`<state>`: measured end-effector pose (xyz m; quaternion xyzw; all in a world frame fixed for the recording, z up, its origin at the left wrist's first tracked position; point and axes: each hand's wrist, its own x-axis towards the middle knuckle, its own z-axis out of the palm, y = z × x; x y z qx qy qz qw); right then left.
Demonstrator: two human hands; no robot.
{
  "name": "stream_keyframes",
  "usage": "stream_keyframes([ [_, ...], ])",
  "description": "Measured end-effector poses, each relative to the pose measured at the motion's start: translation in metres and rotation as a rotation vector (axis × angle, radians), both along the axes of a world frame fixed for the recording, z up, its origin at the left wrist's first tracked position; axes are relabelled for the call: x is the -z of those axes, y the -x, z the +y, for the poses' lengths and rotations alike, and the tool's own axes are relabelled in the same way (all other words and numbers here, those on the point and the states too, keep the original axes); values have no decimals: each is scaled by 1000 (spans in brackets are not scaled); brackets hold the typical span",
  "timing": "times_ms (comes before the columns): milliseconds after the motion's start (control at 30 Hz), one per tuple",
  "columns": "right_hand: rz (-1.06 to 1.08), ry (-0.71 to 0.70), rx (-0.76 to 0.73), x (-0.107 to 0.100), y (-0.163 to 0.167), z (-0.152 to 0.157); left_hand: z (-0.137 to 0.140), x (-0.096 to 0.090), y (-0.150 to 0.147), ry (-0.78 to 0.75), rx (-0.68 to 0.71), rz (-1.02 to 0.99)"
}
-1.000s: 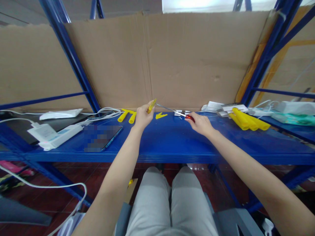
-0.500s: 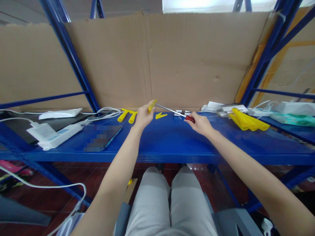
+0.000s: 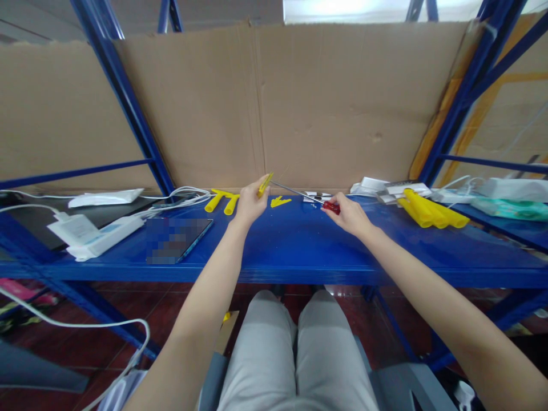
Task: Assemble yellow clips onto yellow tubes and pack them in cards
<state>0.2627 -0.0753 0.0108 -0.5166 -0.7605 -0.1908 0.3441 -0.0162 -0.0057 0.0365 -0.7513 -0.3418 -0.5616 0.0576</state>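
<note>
Closed fingers of my left hand (image 3: 252, 201) grip a small yellow plastic piece (image 3: 265, 182), raised above the shelf. My right hand (image 3: 349, 213) is wrapped round the red handle of a screwdriver (image 3: 331, 207). Its long metal shaft points left, with the tip at or very near the yellow piece; whether they touch I cannot tell. Below and between the hands lie several thin yellow pieces (image 3: 279, 201). Just left of my left hand rests a yellow part with two tubes (image 3: 221, 202). Small black and white items (image 3: 314, 197) sit behind the screwdriver.
On the blue shelf (image 3: 299, 245), a phone (image 3: 178, 241) and a white power strip (image 3: 105, 237) with cables are at left. Yellow tubes (image 3: 430, 210) and white boxes (image 3: 372, 186) are at right. A cardboard panel (image 3: 325, 108) stands behind, between blue posts.
Both hands keep nearly the same place and grip. The screwdriver handle appears slightly turned; otherwise little differs.
</note>
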Motion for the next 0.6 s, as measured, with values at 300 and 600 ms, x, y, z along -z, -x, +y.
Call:
stream_keyframes([
  [300, -83, 38, 75, -4, 6, -6, 2, 1, 1, 16, 4, 12],
  [600, -30, 44, -8, -3, 2, -3, 3, 2, 2, -22, 33, 22],
])
